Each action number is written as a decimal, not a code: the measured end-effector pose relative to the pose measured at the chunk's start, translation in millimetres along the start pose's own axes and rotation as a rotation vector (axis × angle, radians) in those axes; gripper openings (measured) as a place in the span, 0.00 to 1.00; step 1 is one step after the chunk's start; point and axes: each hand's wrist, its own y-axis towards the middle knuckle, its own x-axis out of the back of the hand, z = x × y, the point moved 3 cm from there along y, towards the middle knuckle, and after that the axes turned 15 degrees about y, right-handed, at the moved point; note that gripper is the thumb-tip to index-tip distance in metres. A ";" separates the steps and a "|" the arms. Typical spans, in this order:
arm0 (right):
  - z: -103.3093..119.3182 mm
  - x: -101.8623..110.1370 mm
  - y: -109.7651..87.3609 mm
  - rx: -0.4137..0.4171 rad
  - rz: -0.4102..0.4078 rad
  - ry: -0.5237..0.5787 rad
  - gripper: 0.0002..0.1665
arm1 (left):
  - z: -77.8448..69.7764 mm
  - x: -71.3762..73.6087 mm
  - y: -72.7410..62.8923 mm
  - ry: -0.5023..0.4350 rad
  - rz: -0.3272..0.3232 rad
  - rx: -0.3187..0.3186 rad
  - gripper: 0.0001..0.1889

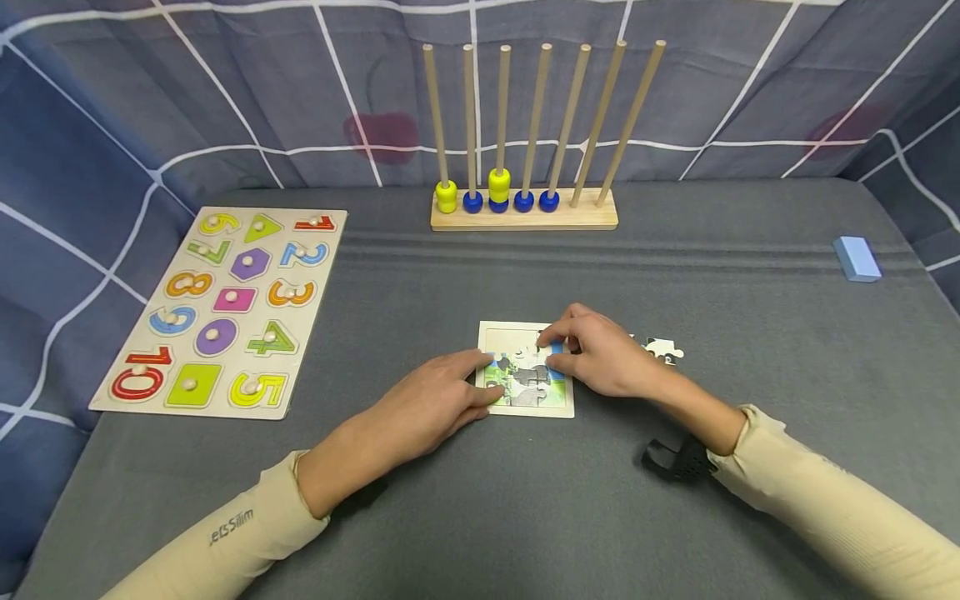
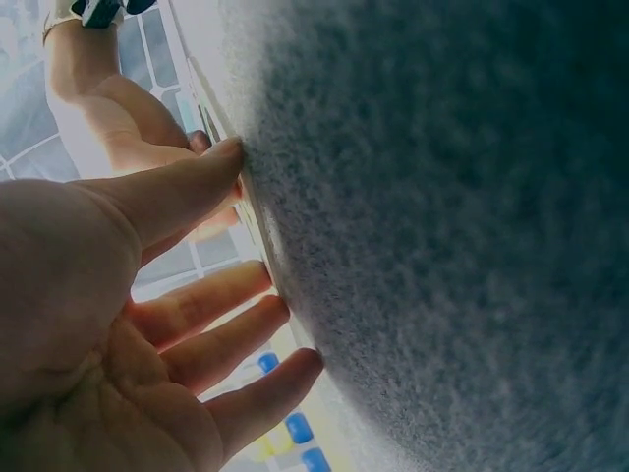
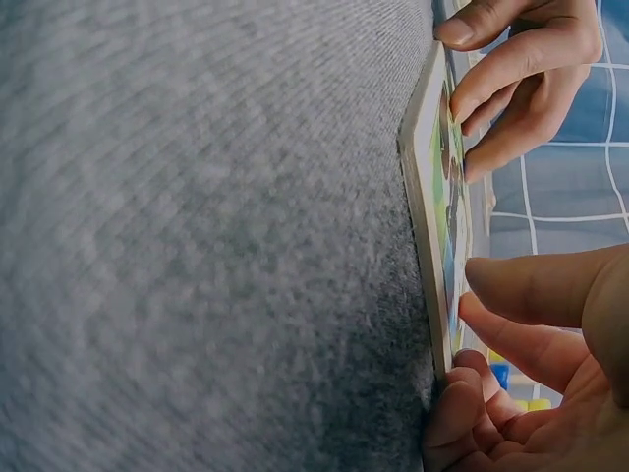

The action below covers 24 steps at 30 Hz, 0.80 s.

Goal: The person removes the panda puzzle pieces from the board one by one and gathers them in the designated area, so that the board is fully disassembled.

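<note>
A small square jigsaw puzzle board (image 1: 532,412) with a pale frame lies flat in the middle of the table, with a partly filled picture of green, blue, white and grey. My left hand (image 1: 431,400) rests at its left side, fingers nearly straight and fingertips on the frame and picture. At the upper right corner, my right hand (image 1: 606,354) pinches a puzzle piece between thumb and index finger, close over the board; the fingers largely hide it. In the right wrist view, both hands meet the board (image 3: 421,187) from opposite ends. Loose puzzle pieces (image 1: 663,348) lie behind my right wrist.
On the left lies a number-and-shape peg board (image 1: 307,367). A wooden rack (image 1: 525,221) with upright rods and blue and yellow beads stands at the back. A light blue block (image 1: 857,258) sits far right. A black strap (image 1: 667,461) hangs beneath my right wrist.
</note>
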 end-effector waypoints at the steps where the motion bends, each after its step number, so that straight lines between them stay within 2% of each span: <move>1: -0.2 -0.2 0.1 -0.002 -0.002 0.001 0.11 | -0.1 0.1 0.0 -0.001 0.001 0.001 0.14; 10: -0.3 -1.1 1.6 0.026 -0.015 -0.012 0.09 | -0.2 0.1 0.6 -0.002 0.001 0.000 0.14; 20: -1.2 -2.0 2.1 0.034 -0.015 -0.015 0.09 | 3.1 -2.6 -1.6 -0.083 0.004 0.026 0.16; 24: -1.4 -1.9 1.7 0.035 -0.020 -0.012 0.09 | 4.5 -3.7 -0.7 -0.085 0.007 0.023 0.16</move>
